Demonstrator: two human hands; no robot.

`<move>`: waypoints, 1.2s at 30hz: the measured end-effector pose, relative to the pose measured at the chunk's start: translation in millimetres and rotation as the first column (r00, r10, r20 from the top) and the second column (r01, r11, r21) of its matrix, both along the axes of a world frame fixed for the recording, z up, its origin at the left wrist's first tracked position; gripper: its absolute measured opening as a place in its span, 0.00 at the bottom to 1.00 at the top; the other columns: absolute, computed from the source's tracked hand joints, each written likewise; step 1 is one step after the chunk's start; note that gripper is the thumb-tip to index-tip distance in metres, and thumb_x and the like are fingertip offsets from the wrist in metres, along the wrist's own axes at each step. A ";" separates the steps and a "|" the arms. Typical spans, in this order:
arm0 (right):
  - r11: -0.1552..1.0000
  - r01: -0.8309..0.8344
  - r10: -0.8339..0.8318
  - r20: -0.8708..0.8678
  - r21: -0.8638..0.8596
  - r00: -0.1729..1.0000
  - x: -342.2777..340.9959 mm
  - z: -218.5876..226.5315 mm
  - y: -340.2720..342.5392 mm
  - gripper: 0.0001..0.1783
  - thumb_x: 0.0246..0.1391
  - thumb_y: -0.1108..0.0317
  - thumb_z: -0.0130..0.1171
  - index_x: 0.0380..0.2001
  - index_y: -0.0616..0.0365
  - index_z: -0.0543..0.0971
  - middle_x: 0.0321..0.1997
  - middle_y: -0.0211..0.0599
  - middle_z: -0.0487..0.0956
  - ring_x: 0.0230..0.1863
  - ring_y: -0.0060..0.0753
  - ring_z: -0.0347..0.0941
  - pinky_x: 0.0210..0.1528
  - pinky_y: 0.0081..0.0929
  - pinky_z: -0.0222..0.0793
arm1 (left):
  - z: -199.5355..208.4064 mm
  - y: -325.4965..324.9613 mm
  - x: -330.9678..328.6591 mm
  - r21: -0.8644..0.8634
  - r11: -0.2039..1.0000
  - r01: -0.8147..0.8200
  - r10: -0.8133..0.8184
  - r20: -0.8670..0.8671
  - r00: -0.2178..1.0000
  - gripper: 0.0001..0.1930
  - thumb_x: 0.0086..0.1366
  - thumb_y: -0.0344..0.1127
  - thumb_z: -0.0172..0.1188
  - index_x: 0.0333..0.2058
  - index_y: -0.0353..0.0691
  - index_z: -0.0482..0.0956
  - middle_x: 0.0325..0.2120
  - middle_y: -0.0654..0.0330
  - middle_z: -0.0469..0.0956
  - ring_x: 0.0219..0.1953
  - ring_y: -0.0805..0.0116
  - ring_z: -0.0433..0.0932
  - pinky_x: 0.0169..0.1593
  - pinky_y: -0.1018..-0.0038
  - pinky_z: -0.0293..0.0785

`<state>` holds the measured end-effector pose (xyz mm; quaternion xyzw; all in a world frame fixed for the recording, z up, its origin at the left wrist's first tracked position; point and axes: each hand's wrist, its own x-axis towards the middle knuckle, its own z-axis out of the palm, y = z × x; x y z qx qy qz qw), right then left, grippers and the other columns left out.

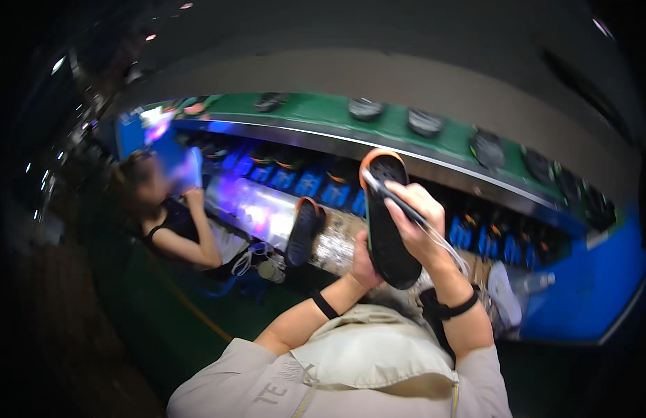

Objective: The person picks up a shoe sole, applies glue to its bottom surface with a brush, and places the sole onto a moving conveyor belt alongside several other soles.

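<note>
My left hand [364,263] is closed on the lower left edge of a black shoe [390,240], which stands tilted up in front of me. The shoe has an orange rim round its far end and a thin green line along its side. My right hand [422,217] grips a slim dark pen-like tool [405,202] over the shoe. Its pale tip reaches the orange rim, though contact is hard to judge. A whitish cord [448,247] trails from beneath this hand. Left of the shoe, a second dark shoe [305,233] with orange at its far end rests on the bench.
Beyond the bench, a green conveyor belt [309,110] carries several dark shoes. Under it, a shelf holds several more shoes with blue parts [309,182]. A seated person [176,216] is at the left. A clear bottle [535,282] lies at the right.
</note>
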<state>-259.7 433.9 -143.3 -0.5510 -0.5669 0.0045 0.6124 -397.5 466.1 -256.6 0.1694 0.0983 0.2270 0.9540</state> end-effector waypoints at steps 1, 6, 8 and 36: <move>0.993 -0.102 0.100 -0.031 -0.065 0.995 3.5 4.8 -4.7 0.16 0.58 0.76 0.72 0.50 0.63 0.87 0.35 0.46 0.83 0.36 0.42 0.81 0.43 0.33 0.77 | 6.2 4.3 -1.2 0.005 0.999 -0.050 0.050 -0.003 0.999 0.39 0.78 0.65 0.34 0.72 0.43 0.71 0.63 0.53 0.81 0.63 0.55 0.82 0.70 0.56 0.77; 0.999 0.041 -0.042 -0.343 -0.011 0.938 9.5 12.4 -12.7 0.13 0.65 0.73 0.65 0.49 0.68 0.87 0.42 0.35 0.85 0.43 0.27 0.79 0.50 0.26 0.74 | 20.1 10.3 1.2 0.084 0.994 0.076 -0.093 0.233 0.968 0.38 0.80 0.64 0.35 0.68 0.38 0.74 0.60 0.51 0.83 0.58 0.54 0.85 0.67 0.57 0.79; 0.998 0.057 -0.058 -0.076 -0.016 0.995 13.4 -2.3 -5.9 0.15 0.59 0.75 0.71 0.49 0.65 0.88 0.42 0.38 0.86 0.42 0.36 0.80 0.51 0.33 0.75 | 1.7 6.1 5.6 0.060 0.998 -0.032 0.022 0.163 0.986 0.36 0.82 0.62 0.34 0.67 0.39 0.76 0.58 0.52 0.84 0.57 0.56 0.86 0.64 0.57 0.80; 0.957 -0.197 0.267 0.370 -0.215 0.890 6.0 30.6 -37.2 0.18 0.50 0.72 0.78 0.46 0.53 0.91 0.33 0.35 0.83 0.38 0.43 0.76 0.54 0.41 0.72 | 49.4 54.7 8.8 0.035 0.979 -0.202 0.191 0.199 0.961 0.42 0.74 0.70 0.43 0.67 0.38 0.75 0.60 0.45 0.81 0.59 0.46 0.83 0.70 0.51 0.76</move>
